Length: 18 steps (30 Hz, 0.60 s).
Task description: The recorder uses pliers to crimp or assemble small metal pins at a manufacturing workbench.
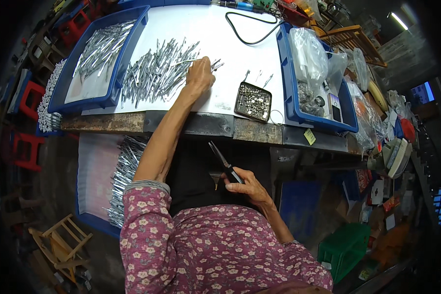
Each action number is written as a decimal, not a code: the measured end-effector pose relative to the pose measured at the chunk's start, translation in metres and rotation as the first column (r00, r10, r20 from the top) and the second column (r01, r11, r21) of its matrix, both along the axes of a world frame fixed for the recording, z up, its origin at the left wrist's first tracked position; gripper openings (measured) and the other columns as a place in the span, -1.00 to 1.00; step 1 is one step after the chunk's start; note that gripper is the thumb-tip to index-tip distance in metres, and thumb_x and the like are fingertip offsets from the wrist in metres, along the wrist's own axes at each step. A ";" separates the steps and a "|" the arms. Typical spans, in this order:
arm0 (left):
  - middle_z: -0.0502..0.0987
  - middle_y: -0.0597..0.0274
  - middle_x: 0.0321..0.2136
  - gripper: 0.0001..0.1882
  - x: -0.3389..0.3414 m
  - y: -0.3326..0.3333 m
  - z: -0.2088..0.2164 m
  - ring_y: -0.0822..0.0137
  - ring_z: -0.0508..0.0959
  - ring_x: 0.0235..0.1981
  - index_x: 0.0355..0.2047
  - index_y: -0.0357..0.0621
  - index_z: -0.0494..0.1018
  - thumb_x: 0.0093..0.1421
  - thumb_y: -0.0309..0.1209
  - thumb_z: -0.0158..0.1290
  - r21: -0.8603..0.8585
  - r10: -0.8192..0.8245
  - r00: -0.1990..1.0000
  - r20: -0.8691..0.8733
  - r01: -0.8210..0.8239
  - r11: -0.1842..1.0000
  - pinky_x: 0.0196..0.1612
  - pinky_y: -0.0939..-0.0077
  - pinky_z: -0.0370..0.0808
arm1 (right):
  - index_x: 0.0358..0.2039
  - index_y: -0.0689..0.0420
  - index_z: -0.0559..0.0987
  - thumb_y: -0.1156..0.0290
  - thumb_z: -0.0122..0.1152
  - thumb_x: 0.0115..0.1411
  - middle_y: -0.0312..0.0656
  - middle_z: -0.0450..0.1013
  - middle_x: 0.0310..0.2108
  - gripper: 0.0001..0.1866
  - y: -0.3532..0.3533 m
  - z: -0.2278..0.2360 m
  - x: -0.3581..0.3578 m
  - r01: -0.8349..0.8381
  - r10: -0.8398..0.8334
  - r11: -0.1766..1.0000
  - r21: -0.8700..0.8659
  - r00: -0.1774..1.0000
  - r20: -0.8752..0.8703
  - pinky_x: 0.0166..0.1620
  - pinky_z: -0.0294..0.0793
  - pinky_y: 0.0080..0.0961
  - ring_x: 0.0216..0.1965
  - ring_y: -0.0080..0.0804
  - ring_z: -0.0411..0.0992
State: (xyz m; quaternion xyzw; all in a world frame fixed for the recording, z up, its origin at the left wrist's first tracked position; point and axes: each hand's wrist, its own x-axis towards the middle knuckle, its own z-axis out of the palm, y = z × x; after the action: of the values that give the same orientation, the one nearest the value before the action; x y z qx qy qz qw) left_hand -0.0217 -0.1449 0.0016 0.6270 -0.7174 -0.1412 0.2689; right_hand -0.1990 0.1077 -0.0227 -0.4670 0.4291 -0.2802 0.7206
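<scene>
Near the fingers of the left hand, their grip unclear, metal strips seem mid-picking, probably calling next for a pinch, while the right hand clamps a pliers-like tool.

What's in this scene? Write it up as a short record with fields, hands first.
Left hand: at the right side of the strip pile
Right hand: holding pliers, tips pointing away from the body
Metal strips: loose pile on a white sheet
Left tray: blue, holding more strips
Small tray: dark, holding small metal pieces
Right tray: blue, holding plastic bags
</scene>
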 end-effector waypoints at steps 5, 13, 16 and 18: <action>0.35 0.18 -0.75 -0.91 0.015 0.008 0.005 0.30 0.39 -0.72 -0.61 -0.33 0.34 -0.15 -0.54 -0.02 0.077 -0.080 0.977 -0.197 0.097 0.992 -0.65 0.38 0.37 | -0.24 0.25 0.44 0.19 0.27 -0.06 -0.38 0.29 -0.52 -0.55 0.000 0.004 0.000 0.023 -0.023 1.000 -0.018 0.999 -0.022 -0.49 0.18 -0.73 -0.54 -0.69 0.22; 0.30 0.40 -0.79 -0.87 0.035 0.077 0.026 0.62 0.23 -0.78 -0.54 -0.27 0.42 -0.08 -0.45 0.05 0.102 -0.025 0.446 -0.895 0.257 0.961 -0.74 0.75 0.15 | -0.24 0.22 0.45 0.21 0.29 -0.08 -0.39 0.28 -0.54 -0.55 -0.004 0.028 0.005 0.060 -0.076 0.985 -0.164 0.992 -0.096 -0.45 0.20 -0.72 -0.52 -0.69 0.21; 0.33 0.47 -0.75 -0.80 0.033 0.104 0.021 0.67 0.20 -0.78 -0.43 -0.25 0.45 0.01 -0.36 0.10 0.087 -0.035 0.361 -0.932 0.315 0.945 -0.72 0.78 0.14 | -0.23 0.19 0.44 0.27 0.33 -0.12 -0.43 0.24 -0.55 -0.55 -0.008 0.044 0.007 0.112 -0.198 0.942 -0.317 0.947 -0.253 -0.43 0.20 -0.72 -0.50 -0.71 0.18; 0.34 0.50 -0.71 -0.83 0.029 0.124 0.024 0.68 0.23 -0.74 -0.43 -0.23 0.45 0.05 -0.36 0.09 0.116 0.012 0.302 -0.953 0.328 0.937 -0.68 0.79 0.17 | -0.22 0.19 0.43 0.34 0.33 -0.13 -0.44 0.24 -0.56 -0.56 -0.014 0.047 0.009 0.136 -0.284 0.885 -0.446 0.915 -0.285 -0.44 0.19 -0.74 -0.52 -0.73 0.17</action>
State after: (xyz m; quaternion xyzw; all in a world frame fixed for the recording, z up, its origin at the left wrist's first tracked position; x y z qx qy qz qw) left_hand 0.0076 -0.0211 0.0260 0.3830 -0.4547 -0.6087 0.5254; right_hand -0.1905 0.0938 0.0243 -0.6013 0.5267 -0.3574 0.4831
